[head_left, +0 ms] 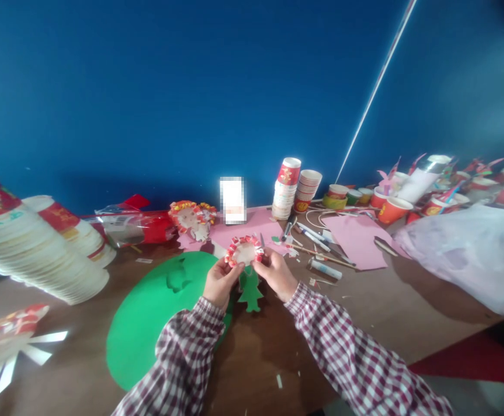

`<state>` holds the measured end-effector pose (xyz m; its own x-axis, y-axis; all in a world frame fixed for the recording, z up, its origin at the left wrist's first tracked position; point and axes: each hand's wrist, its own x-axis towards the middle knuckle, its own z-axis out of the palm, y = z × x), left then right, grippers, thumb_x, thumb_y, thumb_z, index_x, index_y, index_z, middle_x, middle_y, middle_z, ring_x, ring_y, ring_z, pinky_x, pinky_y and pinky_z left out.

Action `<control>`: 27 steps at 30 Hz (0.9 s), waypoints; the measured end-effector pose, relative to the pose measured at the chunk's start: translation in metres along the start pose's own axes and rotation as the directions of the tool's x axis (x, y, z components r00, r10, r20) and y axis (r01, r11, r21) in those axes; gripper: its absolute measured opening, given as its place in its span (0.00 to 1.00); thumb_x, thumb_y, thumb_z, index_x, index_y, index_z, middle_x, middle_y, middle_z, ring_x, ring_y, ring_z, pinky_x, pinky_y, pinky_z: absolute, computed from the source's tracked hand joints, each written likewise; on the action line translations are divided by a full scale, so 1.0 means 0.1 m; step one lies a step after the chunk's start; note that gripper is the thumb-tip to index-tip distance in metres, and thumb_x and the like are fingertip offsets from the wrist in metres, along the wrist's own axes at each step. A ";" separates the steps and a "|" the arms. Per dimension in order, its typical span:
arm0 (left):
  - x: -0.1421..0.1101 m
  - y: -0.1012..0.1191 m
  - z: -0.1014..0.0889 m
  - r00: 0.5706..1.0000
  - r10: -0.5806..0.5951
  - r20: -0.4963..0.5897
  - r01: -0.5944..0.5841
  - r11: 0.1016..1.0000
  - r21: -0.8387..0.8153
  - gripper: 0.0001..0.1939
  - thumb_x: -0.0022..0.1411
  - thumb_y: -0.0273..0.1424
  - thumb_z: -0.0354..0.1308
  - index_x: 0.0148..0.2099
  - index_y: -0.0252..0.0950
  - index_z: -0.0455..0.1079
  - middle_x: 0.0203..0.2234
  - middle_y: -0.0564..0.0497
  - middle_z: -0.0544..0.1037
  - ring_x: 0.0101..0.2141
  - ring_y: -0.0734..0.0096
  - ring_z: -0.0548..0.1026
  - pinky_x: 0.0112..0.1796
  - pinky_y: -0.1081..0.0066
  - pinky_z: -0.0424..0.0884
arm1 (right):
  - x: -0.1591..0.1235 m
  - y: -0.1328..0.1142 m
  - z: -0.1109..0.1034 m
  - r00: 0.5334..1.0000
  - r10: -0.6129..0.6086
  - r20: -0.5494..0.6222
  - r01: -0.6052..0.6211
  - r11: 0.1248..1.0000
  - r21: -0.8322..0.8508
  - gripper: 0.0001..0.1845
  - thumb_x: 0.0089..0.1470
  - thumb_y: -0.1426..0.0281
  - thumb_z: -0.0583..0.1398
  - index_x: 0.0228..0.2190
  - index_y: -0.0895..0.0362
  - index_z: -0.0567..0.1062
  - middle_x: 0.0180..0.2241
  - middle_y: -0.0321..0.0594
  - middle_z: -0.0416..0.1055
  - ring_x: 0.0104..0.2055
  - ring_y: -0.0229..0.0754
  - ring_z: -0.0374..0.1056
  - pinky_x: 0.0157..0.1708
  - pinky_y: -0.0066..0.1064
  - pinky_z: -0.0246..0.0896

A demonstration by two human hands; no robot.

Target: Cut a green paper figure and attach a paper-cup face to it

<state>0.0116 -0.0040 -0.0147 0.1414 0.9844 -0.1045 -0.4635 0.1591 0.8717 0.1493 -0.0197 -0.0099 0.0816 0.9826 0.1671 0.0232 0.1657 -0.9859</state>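
Observation:
Between both hands I hold a paper-cup flower (245, 253), a pale round base with curled red and white strips around its rim. My left hand (220, 281) grips its left lower edge. On the right side, my right hand (277, 274) pinches the rim with thumb and fingers. Just below the flower is a green paper tree cutout (250, 293); whether it touches the flower I cannot tell. A large green paper sheet (141, 323) with a cut-out hole lies on the table beside my left forearm.
Stacked paper cups (287, 188) stand at the back, more cup stacks (39, 254) lean at left. Pink paper (358, 240), pens (314, 236), a glue stick (325, 268) and a white plastic bag (472, 248) lie right. Curled flowers (190, 218) rest behind; a strip-cut cup (18, 341) is front left.

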 end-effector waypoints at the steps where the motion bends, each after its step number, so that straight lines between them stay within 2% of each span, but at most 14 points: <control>1: 0.00 0.00 0.00 1.000 0.008 0.000 -0.008 1.000 0.003 0.22 0.37 0.31 0.71 0.36 0.31 0.71 0.26 0.51 0.78 0.25 0.74 0.74 0.28 0.76 0.70 | 0.00 0.00 0.00 1.000 -0.001 0.004 0.002 1.000 -0.010 0.05 0.46 0.71 0.59 0.27 0.58 0.67 0.23 0.32 0.63 0.25 0.34 0.59 0.26 0.25 0.56; 5: 0.01 0.00 0.00 1.000 0.012 0.006 -0.012 1.000 0.004 0.22 0.36 0.30 0.72 0.36 0.30 0.71 0.27 0.49 0.78 0.25 0.74 0.74 0.28 0.75 0.70 | 0.00 -0.01 0.01 1.000 0.004 0.008 -0.004 1.000 -0.026 0.06 0.45 0.70 0.60 0.26 0.58 0.67 0.23 0.32 0.63 0.25 0.35 0.60 0.26 0.26 0.56; 11: 0.02 0.00 -0.02 1.000 -0.003 -0.010 0.003 1.000 -0.001 0.22 0.36 0.32 0.72 0.34 0.30 0.71 0.24 0.51 0.77 0.22 0.75 0.73 0.26 0.75 0.69 | -0.03 -0.10 0.01 0.994 0.076 0.078 -0.082 0.994 0.073 0.08 0.46 0.70 0.59 0.32 0.58 0.69 0.25 0.34 0.67 0.29 0.37 0.65 0.29 0.27 0.60; 16: 0.04 -0.01 -0.04 1.000 -0.017 -0.016 0.017 1.000 -0.014 0.23 0.36 0.33 0.71 0.36 0.30 0.71 0.24 0.51 0.77 0.22 0.75 0.73 0.27 0.74 0.69 | -0.06 -0.12 0.01 0.984 0.147 0.103 -0.154 0.985 0.070 0.11 0.44 0.73 0.59 0.34 0.59 0.68 0.23 0.31 0.66 0.25 0.35 0.63 0.25 0.26 0.59; 19: 0.04 -0.01 -0.04 1.000 -0.019 -0.021 0.019 1.000 -0.018 0.22 0.37 0.32 0.71 0.36 0.30 0.70 0.23 0.52 0.76 0.22 0.77 0.72 0.27 0.75 0.69 | -0.07 -0.09 0.01 0.984 0.147 0.099 -0.153 0.987 0.057 0.12 0.41 0.75 0.58 0.32 0.59 0.67 0.23 0.30 0.65 0.23 0.33 0.61 0.24 0.24 0.57; 23: 0.02 0.00 -0.03 1.000 -0.019 -0.011 0.018 1.000 -0.021 0.23 0.37 0.32 0.71 0.37 0.30 0.70 0.27 0.50 0.77 0.26 0.73 0.75 0.31 0.72 0.70 | -0.06 -0.04 0.01 0.986 0.135 0.099 -0.140 0.989 0.045 0.13 0.40 0.76 0.57 0.33 0.58 0.66 0.24 0.30 0.65 0.23 0.33 0.62 0.24 0.25 0.58; 27: 0.01 0.00 -0.02 1.000 -0.018 -0.006 0.018 1.000 -0.015 0.23 0.37 0.32 0.71 0.37 0.30 0.70 0.27 0.49 0.78 0.27 0.71 0.75 0.32 0.71 0.71 | -0.06 -0.03 -0.01 0.991 0.111 0.082 -0.111 0.994 -0.002 0.12 0.40 0.76 0.57 0.32 0.57 0.66 0.23 0.30 0.65 0.23 0.33 0.62 0.23 0.25 0.57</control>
<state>0.0095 -0.0027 -0.0157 0.1449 0.9818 -0.1230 -0.4742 0.1780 0.8622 0.1495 -0.0258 -0.0078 0.0021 0.9984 0.0556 0.0162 0.0556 -0.9983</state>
